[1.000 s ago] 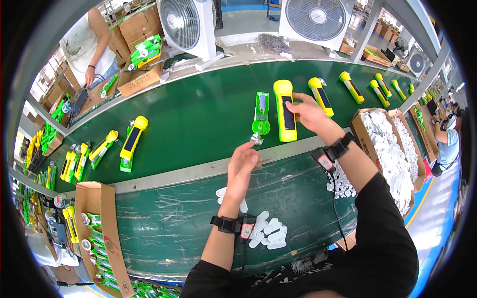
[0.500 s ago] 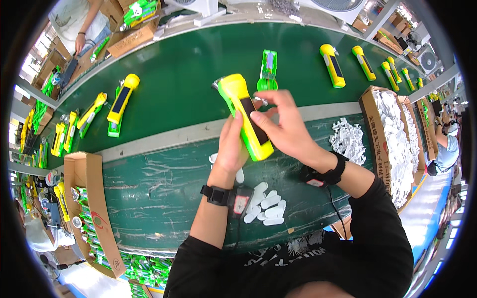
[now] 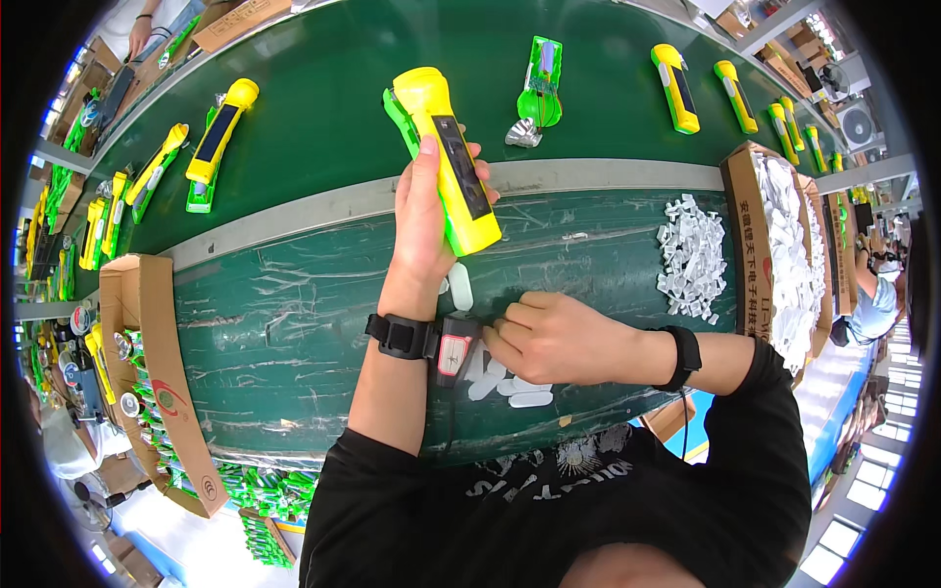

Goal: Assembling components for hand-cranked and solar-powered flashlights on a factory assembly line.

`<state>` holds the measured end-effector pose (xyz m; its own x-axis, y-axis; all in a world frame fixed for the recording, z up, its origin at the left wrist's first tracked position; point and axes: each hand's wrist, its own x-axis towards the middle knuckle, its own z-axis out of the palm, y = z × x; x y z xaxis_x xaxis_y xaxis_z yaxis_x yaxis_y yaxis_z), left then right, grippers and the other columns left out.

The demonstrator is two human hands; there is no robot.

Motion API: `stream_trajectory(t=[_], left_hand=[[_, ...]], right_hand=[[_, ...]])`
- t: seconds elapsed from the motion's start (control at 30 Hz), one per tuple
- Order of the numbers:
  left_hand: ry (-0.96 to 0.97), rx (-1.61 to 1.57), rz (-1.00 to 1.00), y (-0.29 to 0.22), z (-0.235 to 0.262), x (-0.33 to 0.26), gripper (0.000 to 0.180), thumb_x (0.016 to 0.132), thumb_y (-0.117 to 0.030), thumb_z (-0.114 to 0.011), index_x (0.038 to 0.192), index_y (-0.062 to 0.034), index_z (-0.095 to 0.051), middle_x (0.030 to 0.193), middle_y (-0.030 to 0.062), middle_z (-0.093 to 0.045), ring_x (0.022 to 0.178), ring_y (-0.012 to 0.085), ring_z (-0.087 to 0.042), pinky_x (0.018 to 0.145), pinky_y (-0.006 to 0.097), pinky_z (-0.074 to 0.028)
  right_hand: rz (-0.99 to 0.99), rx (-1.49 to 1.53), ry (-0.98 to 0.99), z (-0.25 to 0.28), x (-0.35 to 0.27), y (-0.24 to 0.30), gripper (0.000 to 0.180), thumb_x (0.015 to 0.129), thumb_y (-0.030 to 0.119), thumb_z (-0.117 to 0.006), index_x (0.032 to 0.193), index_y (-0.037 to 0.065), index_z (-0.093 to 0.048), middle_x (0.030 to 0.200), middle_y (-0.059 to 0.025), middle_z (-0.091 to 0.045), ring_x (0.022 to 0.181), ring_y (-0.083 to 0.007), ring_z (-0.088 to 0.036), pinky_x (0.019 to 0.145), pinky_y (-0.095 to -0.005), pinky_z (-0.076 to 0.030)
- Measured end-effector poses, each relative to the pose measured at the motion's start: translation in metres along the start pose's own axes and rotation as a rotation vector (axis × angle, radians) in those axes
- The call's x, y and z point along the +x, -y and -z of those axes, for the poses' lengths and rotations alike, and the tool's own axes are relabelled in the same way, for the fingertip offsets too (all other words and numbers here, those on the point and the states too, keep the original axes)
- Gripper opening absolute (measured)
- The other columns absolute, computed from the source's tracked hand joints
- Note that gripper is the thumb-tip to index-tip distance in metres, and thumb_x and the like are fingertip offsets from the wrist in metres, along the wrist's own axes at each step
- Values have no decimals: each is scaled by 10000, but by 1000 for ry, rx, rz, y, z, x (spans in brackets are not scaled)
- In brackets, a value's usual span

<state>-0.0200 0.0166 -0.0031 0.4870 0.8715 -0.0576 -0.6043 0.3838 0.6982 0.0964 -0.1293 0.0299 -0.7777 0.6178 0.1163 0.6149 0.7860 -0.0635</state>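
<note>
My left hand (image 3: pixel 420 220) is wrapped round a yellow and green flashlight (image 3: pixel 470 220) with a dark panel along its side, held over the bench's far edge. The flashlight's head points away from me. Over a small pile of white oval plastic pieces (image 3: pixel 530 399) is my right hand (image 3: pixel 554 338), its fingers curled down and closed. Whatever those fingertips pinch is hidden beneath the hand. One more white oval piece (image 3: pixel 461 287) lies beside my left wrist. Beyond the flashlight, an opened green casing (image 3: pixel 539 103) with a silver reflector rests on the green belt.
More yellow flashlights (image 3: pixel 674 90) lie along the belt (image 3: pixel 343 108) on both sides. At right, a heap of small clear plastic pieces (image 3: pixel 692 257) sits by a carton (image 3: pixel 747 235) of white parts. A carton (image 3: pixel 176 382) of green parts stands at left.
My right hand has left the flashlight and come down toward me to the white oval pieces. My left hand still holds the flashlight. The whole view has shifted slightly.
</note>
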Motion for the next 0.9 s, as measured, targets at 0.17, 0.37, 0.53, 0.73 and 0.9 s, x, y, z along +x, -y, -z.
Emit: stream_trajectory(t=[0.17, 0.37, 0.53, 0.73, 0.9], left_hand=[[-9, -11, 30, -1, 1, 0, 466, 964, -376, -476, 1262, -18, -457, 1033, 79, -554, 867, 170, -585, 706, 334, -533], [88, 118, 73, -5, -1, -6, 552, 801, -132, -628, 1299, -2, -430, 1019, 84, -566, 851, 195, -612, 742, 341, -542], [123, 134, 88, -2, -3, -5, 468, 830, -106, -690, 1216, -6, -446, 932, 65, -577, 811, 160, -598, 736, 321, -529], [159, 301, -74, 8, -4, -1, 537, 801, -81, -744, 1229, 25, -437, 1032, 78, -596, 934, 158, -601, 820, 288, -499], [171, 377, -102, 11, -8, -2, 593, 759, -33, -771, 1238, 32, -429, 1080, 92, -587, 988, 171, -589, 852, 313, -498]], right_hand=[[-257, 354, -22, 20, -3, -9, 244, 766, 67, -641, 998, -4, -609, 817, -58, -624, 716, -170, -621, 632, -283, -490], [-756, 1317, -409, 42, -6, -37, 327, 842, -74, -604, 1152, -4, -528, 901, -33, -619, 830, -97, -617, 717, -243, -513], [-821, 1345, -562, 49, -4, -50, 194, 880, -10, -598, 1070, -17, -560, 928, -47, -627, 840, -98, -608, 748, -239, -497], [-863, 1221, -781, 48, 23, -73, 139, 840, 31, -644, 947, -57, -638, 1046, -134, -625, 849, -124, -638, 725, -244, -515], [-861, 831, -819, 33, 40, -96, 197, 776, 95, -705, 856, -83, -682, 1159, -210, -565, 816, -208, -669, 669, -308, -562]])
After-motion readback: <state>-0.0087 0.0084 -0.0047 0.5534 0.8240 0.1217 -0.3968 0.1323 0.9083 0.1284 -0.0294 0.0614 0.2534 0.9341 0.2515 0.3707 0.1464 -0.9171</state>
